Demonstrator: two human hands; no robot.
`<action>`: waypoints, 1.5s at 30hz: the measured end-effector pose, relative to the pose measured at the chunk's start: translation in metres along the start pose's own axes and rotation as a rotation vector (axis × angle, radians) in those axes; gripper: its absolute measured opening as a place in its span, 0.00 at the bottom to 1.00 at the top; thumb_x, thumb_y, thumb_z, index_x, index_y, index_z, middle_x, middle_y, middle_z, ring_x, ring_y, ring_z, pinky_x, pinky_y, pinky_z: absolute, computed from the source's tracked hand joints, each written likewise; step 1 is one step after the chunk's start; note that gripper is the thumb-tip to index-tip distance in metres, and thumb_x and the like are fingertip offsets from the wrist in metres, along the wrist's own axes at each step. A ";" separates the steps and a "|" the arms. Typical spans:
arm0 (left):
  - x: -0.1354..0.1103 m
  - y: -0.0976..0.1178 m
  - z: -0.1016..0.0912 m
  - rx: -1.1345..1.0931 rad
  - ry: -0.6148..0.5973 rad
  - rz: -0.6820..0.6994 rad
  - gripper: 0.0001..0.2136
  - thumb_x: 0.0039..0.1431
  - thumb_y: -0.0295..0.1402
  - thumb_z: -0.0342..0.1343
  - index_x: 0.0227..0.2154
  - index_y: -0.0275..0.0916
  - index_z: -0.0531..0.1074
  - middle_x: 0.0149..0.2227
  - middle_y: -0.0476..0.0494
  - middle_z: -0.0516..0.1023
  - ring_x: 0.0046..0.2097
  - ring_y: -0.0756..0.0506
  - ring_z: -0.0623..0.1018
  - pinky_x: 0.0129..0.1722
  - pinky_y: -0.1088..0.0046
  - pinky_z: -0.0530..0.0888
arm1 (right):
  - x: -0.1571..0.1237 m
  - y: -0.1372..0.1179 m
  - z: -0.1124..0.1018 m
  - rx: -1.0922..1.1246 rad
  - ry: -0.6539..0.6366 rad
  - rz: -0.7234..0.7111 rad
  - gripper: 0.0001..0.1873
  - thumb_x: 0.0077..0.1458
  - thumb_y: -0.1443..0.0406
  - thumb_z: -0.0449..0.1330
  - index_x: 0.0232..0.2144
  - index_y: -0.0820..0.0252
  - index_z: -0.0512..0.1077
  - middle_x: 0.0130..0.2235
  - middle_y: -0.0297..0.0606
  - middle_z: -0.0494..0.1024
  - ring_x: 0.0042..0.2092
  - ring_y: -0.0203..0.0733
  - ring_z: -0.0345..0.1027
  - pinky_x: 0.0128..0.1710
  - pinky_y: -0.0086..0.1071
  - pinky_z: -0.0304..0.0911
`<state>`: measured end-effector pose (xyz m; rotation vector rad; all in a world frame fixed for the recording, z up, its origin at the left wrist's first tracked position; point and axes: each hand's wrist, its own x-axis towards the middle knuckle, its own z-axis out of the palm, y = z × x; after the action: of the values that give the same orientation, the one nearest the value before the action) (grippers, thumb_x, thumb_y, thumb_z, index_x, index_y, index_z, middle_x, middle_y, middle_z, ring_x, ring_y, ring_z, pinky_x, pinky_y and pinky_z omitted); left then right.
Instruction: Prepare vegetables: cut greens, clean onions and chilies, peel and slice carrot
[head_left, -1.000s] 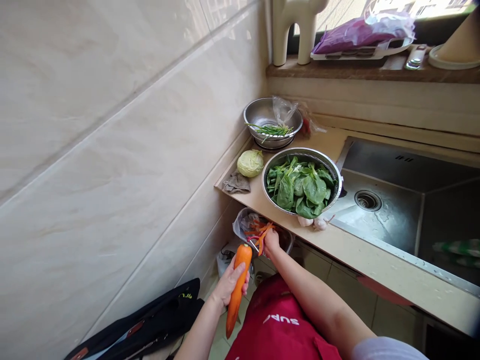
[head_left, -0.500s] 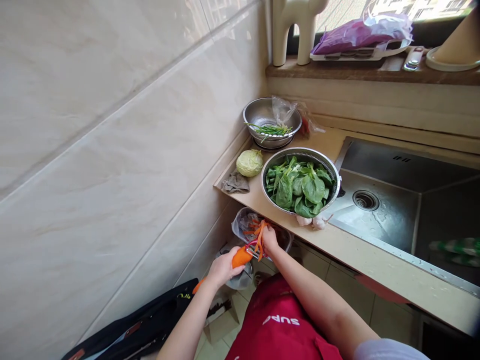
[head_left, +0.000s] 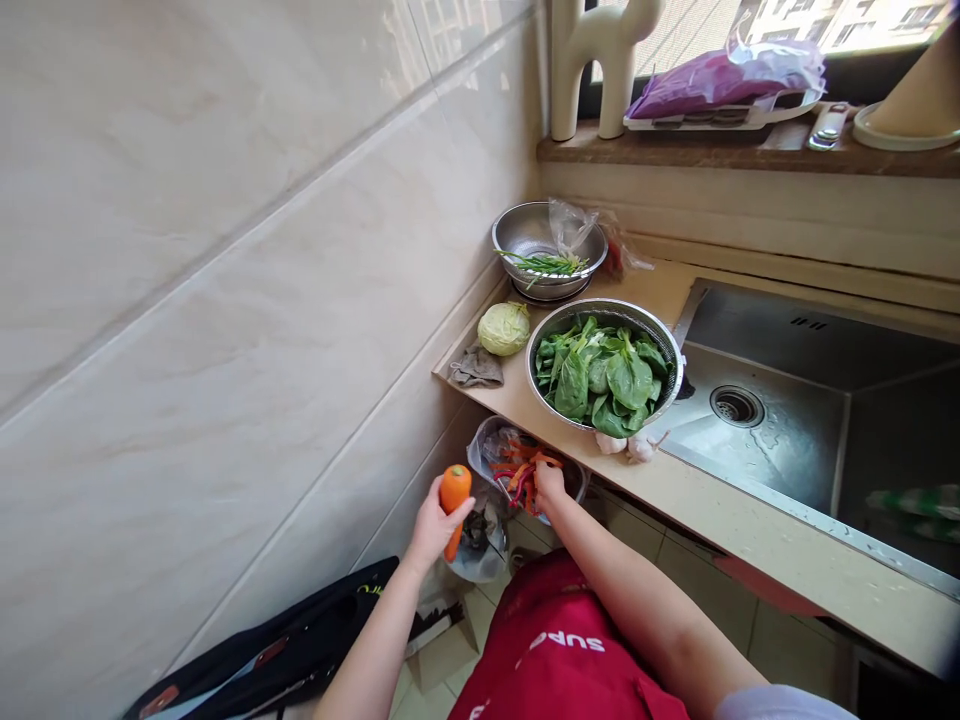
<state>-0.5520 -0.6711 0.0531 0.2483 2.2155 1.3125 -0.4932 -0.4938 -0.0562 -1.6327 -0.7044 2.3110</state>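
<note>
My left hand (head_left: 433, 522) is closed round an orange carrot (head_left: 454, 492), held with its thick end up, left of a bin lined with clear plastic (head_left: 489, 452). My right hand (head_left: 549, 484) grips a red peeler (head_left: 523, 482) over that bin, with orange peel strips hanging from the blade. The two hands are a short way apart. The bin sits on the floor under the counter edge and holds peelings.
On the counter (head_left: 720, 510) stand a steel colander of green leaves (head_left: 604, 364), a steel bowl with green stalks (head_left: 547, 245), a small cabbage (head_left: 504, 328), a grey cloth (head_left: 475, 368) and garlic bulbs (head_left: 627, 444). A steel sink (head_left: 795, 400) lies right; a tiled wall left.
The left hand turned the carrot upright and drew it left, away from the peeler. The right hand lowered the peeler with its peel strips toward the bin.
</note>
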 end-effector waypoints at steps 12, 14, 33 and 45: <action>-0.041 -0.016 -0.028 -1.295 -0.083 -0.182 0.12 0.57 0.37 0.52 0.44 0.49 0.69 0.56 0.45 0.67 0.59 0.41 0.62 0.59 0.50 0.51 | -0.035 -0.017 0.005 0.203 -0.161 0.413 0.13 0.57 0.62 0.49 0.22 0.59 0.62 0.19 0.32 0.69 0.24 0.37 0.69 0.28 0.36 0.67; -0.054 -0.016 -0.022 -1.348 -0.207 -0.123 0.21 0.52 0.46 0.53 0.49 0.44 0.67 0.57 0.39 0.65 0.61 0.38 0.57 0.60 0.52 0.50 | -0.042 -0.013 0.012 0.235 -0.182 0.391 0.13 0.57 0.64 0.48 0.21 0.59 0.61 0.18 0.30 0.68 0.23 0.36 0.67 0.29 0.36 0.67; -0.051 0.012 -0.002 -0.618 -0.643 -0.448 0.28 0.49 0.31 0.58 0.54 0.44 0.58 0.46 0.37 0.69 0.28 0.48 0.77 0.25 0.74 0.70 | -0.069 -0.016 0.000 -0.063 -0.377 -0.208 0.13 0.44 0.57 0.62 0.26 0.58 0.65 0.19 0.27 0.69 0.18 0.30 0.59 0.16 0.23 0.54; -0.042 -0.003 -0.036 -0.609 -0.762 -0.400 0.25 0.48 0.33 0.55 0.50 0.41 0.58 0.42 0.39 0.70 0.32 0.44 0.77 0.29 0.70 0.72 | -0.059 -0.015 -0.018 0.027 0.026 -0.534 0.05 0.50 0.67 0.58 0.29 0.54 0.64 0.27 0.28 0.74 0.31 0.35 0.67 0.34 0.27 0.62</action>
<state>-0.5361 -0.7177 0.0789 0.0465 1.1060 1.3039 -0.4568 -0.5025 -0.0047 -1.2624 -0.9598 1.9009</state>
